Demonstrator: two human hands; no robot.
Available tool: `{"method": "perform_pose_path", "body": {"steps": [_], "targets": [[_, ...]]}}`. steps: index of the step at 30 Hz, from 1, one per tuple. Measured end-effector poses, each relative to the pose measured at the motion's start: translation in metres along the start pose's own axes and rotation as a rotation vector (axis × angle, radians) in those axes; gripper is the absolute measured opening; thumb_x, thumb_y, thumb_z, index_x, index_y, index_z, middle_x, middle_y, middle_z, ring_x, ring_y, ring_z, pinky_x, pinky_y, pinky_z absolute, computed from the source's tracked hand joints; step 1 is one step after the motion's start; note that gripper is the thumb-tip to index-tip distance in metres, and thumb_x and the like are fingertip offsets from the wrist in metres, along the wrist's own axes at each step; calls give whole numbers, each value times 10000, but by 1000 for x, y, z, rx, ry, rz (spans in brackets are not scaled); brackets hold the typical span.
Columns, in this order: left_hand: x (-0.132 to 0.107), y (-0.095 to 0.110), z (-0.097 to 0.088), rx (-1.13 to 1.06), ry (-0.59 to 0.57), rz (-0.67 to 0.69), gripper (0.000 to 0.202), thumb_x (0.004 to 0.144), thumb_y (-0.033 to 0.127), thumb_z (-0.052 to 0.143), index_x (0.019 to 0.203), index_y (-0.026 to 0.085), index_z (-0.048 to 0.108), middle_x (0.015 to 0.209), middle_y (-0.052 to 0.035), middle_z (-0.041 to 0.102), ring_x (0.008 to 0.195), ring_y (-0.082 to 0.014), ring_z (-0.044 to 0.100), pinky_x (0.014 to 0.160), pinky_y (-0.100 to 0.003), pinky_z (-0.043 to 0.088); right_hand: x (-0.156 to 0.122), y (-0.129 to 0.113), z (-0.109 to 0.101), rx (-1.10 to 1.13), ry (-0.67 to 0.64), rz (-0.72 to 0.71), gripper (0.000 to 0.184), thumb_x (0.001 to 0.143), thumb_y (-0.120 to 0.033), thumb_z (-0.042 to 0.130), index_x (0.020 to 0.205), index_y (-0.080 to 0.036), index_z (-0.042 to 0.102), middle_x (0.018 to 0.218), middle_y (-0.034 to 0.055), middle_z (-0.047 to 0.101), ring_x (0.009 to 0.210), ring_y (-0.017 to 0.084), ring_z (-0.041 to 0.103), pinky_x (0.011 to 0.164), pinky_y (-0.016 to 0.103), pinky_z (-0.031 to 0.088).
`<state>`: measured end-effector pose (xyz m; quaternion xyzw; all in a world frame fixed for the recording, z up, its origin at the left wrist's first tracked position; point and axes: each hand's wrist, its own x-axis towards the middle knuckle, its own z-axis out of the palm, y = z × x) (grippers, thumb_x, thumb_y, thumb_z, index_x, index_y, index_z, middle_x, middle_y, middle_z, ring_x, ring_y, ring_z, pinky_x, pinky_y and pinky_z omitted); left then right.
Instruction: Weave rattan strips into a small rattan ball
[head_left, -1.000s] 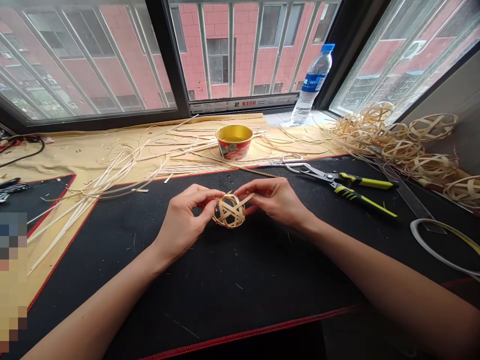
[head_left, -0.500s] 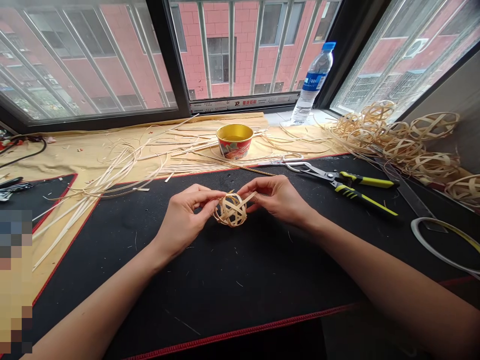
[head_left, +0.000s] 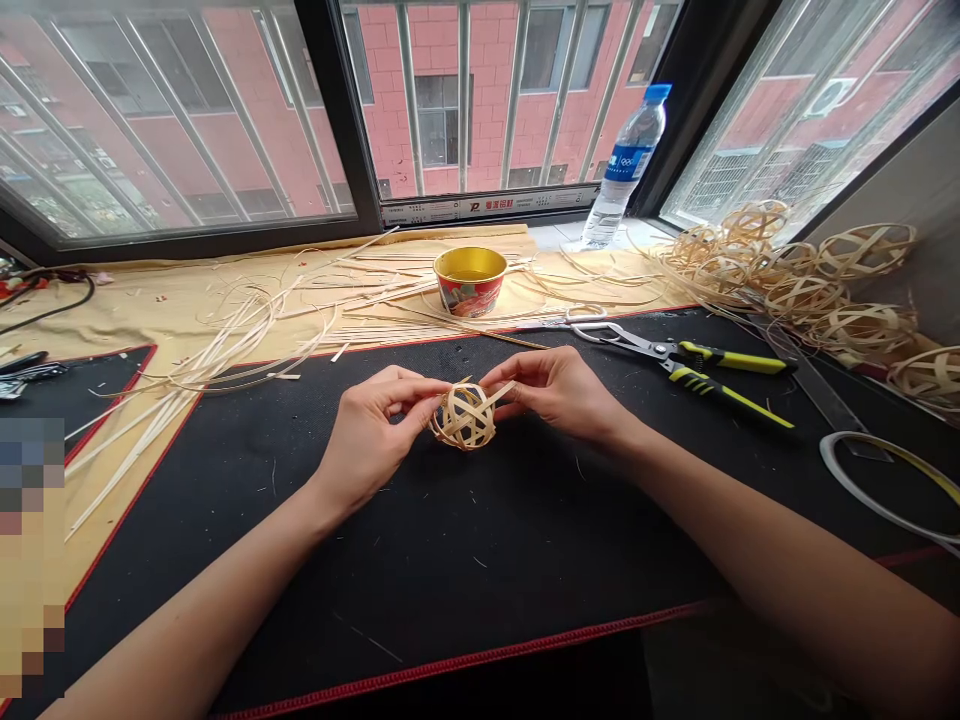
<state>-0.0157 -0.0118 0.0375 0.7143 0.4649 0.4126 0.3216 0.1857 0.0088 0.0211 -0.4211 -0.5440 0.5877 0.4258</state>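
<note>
A small woven ball of pale bamboo strips [head_left: 466, 416] is held just above a black mat [head_left: 465, 560] at the middle of the table. My left hand [head_left: 371, 430] pinches its left side with thumb and fingers closed on the weave. My right hand [head_left: 559, 392] pinches a loose strip end that sticks out at the ball's upper right. Both forearms reach in from the bottom of the view.
Yellow-handled shears [head_left: 690, 365] lie right of my right hand. A yellow bowl [head_left: 470, 280] stands behind among loose bamboo strips [head_left: 247, 330]. Several finished woven balls [head_left: 817, 285] pile at the right, a water bottle [head_left: 626, 165] stands by the window, and a metal ruler [head_left: 814, 390] and a coiled strip [head_left: 877, 480] lie at the right.
The ball has turned slightly in my fingers and both hands have shifted a little. Nothing else has moved.
</note>
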Motion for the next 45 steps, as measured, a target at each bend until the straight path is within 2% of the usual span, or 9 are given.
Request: {"method": "perform_pose_path", "body": {"steps": [6, 13, 18, 23, 29, 35, 39, 42, 45], "targets": [[2, 0, 0, 5, 4, -43, 197, 782, 295, 637, 905, 175, 734, 899, -64, 689, 819, -166, 638, 711, -248, 530, 1, 1, -1, 16, -15, 21, 226, 637, -301, 789, 745, -122, 702, 763, 49, 700, 732, 152, 671, 661, 279, 606], [7, -1, -5, -220, -96, -289, 433, 689, 277, 694, 1087, 123, 622, 891, -70, 695, 847, -188, 662, 786, -320, 553, 6, 4, -7, 143, 44, 92, 263, 606, -292, 823, 751, -127, 679, 765, 53, 692, 717, 153, 671, 625, 272, 602], [6, 3, -3, -286, -81, -273, 538, 616, 240, 763, 1110, 122, 586, 893, -59, 685, 872, -178, 657, 827, -301, 530, 8, 7, -11, 284, 23, 164, 256, 608, -294, 825, 754, -128, 696, 795, 49, 698, 714, 133, 664, 618, 234, 597], [4, 5, -1, -335, -33, -274, 539, 620, 257, 779, 1106, 127, 583, 825, -40, 683, 795, -156, 651, 759, -268, 529, 7, 7, -10, 302, 7, 202, 222, 608, -255, 824, 745, -135, 697, 792, 54, 706, 725, 145, 668, 612, 244, 598], [3, 5, 0, -444, -61, -374, 549, 610, 227, 782, 1110, 130, 576, 791, -16, 633, 606, -101, 590, 515, -194, 447, 7, 7, -8, 317, -1, 201, 211, 608, -236, 822, 742, -132, 697, 771, 45, 696, 721, 142, 666, 609, 238, 598], [5, 5, 0, -506, -103, -382, 545, 644, 186, 765, 1136, 113, 542, 781, -2, 609, 606, -81, 574, 531, -181, 451, 6, 7, -7, 303, -14, 195, 204, 635, -241, 805, 765, -127, 697, 769, 44, 690, 730, 140, 664, 634, 250, 596], [6, 5, -5, -494, -182, -357, 539, 670, 193, 763, 1160, 142, 544, 845, -22, 627, 629, -90, 588, 512, -171, 447, 4, 3, -7, 288, 0, 143, 217, 640, -263, 802, 776, -136, 689, 786, 33, 686, 726, 131, 663, 627, 244, 592], [8, 6, -8, -521, -218, -357, 471, 722, 258, 736, 1147, 151, 567, 886, -43, 633, 616, -83, 578, 486, -167, 429, 2, -1, -6, 243, 8, 63, 209, 657, -265, 791, 788, -144, 681, 807, 31, 689, 744, 137, 666, 621, 253, 594], [9, 3, -8, -574, -180, -384, 392, 803, 367, 649, 1104, 122, 593, 805, -37, 615, 538, -61, 535, 473, -178, 419, 0, -4, -4, 191, 20, -20, 190, 657, -245, 791, 766, -138, 677, 795, 30, 686, 741, 137, 662, 590, 237, 589]]}}
